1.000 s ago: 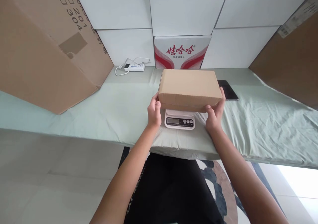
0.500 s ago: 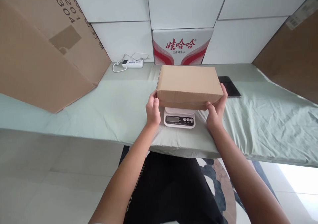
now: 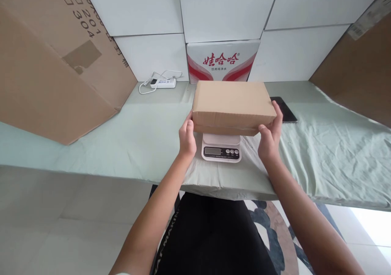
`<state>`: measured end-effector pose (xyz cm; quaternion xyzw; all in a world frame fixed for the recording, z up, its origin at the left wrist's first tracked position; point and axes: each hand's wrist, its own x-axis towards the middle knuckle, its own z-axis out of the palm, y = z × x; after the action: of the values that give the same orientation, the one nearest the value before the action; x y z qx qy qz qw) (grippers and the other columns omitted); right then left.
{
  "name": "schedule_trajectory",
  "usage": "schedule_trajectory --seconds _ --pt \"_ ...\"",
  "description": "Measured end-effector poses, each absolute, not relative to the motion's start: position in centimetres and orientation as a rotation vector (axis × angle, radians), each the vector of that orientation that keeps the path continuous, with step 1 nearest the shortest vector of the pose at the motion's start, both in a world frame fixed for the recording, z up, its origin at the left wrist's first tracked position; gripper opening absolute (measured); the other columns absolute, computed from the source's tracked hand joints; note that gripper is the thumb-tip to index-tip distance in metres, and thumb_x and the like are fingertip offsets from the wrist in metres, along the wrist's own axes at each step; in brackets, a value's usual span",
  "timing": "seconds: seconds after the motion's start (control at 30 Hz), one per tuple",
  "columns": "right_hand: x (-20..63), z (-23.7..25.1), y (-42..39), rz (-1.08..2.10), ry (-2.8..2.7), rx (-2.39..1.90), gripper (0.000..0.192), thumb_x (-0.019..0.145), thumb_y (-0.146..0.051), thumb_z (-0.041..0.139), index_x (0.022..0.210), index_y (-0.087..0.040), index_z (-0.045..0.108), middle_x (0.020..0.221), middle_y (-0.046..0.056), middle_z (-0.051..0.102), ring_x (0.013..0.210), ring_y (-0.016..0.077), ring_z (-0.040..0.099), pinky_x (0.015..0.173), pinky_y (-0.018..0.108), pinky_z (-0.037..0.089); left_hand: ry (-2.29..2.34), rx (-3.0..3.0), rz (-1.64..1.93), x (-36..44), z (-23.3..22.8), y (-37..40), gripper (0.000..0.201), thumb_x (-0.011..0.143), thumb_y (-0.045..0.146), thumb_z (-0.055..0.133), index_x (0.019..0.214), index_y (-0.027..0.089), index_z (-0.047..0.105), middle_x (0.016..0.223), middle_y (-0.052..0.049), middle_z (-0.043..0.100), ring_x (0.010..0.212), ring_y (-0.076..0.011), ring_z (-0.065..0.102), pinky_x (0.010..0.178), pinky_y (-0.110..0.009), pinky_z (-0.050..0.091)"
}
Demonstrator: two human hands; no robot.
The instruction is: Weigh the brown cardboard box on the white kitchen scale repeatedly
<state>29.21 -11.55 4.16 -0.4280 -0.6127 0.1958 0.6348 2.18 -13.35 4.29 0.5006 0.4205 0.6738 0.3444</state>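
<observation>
A closed brown cardboard box (image 3: 232, 100) is gripped at its two short ends, above a small white kitchen scale (image 3: 221, 149). My left hand (image 3: 187, 136) presses on the box's left end, thumb at the near corner, other fingers partly hidden behind it. On the right end my right hand (image 3: 270, 132) has its fingers along the side and its thumb at the near lower corner. The scale's front, with a blank-looking display and a row of buttons, shows below the box; most of its platform is covered. Whether the box rests on the platform I cannot tell.
A dark flat tablet-like device (image 3: 284, 110) lies behind my right hand. A white power strip (image 3: 163, 83) with a cable sits at the back left. A white and red carton (image 3: 222, 61) stands behind the box. Large cardboard sheets (image 3: 58, 75) flank the cloth-covered table (image 3: 146, 145).
The view has shifted slightly, so most things sit a little lower in it. My right thumb has slid outward to the box's near right corner. Both hands stay on the box.
</observation>
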Motion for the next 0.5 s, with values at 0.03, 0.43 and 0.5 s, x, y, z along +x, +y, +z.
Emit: schedule_trajectory --seconds 0.03,0.43,0.5 --pt "29.3 4.9 -11.2 0.438 -1.412 -0.965 0.093 0.090 -0.078 0.066 0.172 -0.042 0.043 0.178 0.009 0.054 0.172 0.0478 0.047 0.145 0.077 0.038 1.071 1.323 1.772 1.9 4.9 -12.8 0.083 0.106 0.091 0.047 0.156 0.031 0.076 0.161 -0.012 0.078 0.165 -0.0384 0.063 0.138 -0.056 0.051" --pt "28.5 3.4 1.4 0.513 -1.411 -0.950 0.108 0.085 -0.081 0.071 0.176 -0.032 0.038 0.188 0.012 0.043 0.183 0.0442 0.030 0.152 0.072 0.022 1.066 1.159 1.745 2.5 2.2 0.1 0.093 0.086 0.107 0.060 0.132 0.028 0.077 0.151 -0.014 0.080 0.156 -0.0417 0.069 0.137 -0.060 0.052" --pt "29.0 1.6 1.9 0.536 -1.402 -0.965 0.111 0.082 -0.079 0.074 0.175 -0.030 0.039 0.188 0.014 0.044 0.181 0.0441 0.032 0.153 0.070 0.022 1.071 1.130 1.723 2.7 0.8 0.5 0.096 0.083 0.108 0.062 0.131 0.027 0.077 0.152 -0.015 0.080 0.155 -0.0427 0.070 0.137 -0.063 0.052"
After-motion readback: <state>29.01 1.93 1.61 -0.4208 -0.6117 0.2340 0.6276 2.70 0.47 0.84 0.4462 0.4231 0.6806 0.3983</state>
